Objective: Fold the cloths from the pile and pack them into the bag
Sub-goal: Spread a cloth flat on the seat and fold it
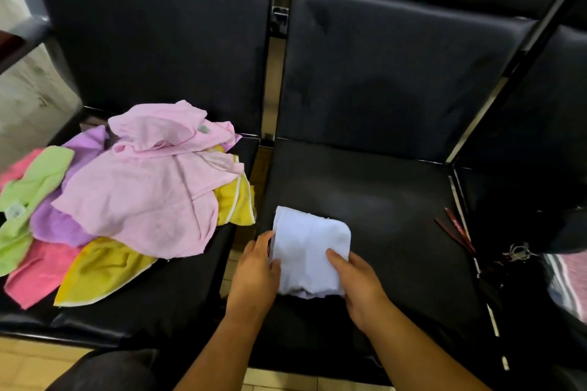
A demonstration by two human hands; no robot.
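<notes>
A folded white cloth was held low over the front of the middle seat of a black padded bench, whether touching the cushion or just above it could not be told. Its left edge was pinched by the left hand, the thumb laid on top and the fingers curled behind the fold. Its near right corner was gripped by the right hand, the thumb pressed onto the upper face and the fingers tucked beneath. The pile of unfolded cloths was spread across the left seat, well apart from the hands; a pale pink cloth was draped over the top, with lilac, green, bright pink and yellow pieces showing under and around it. On the seat to the right a dark bag could be made out, its outline lost in shadow, with a red strap and a bunch of keys lying at its near side.
</notes>
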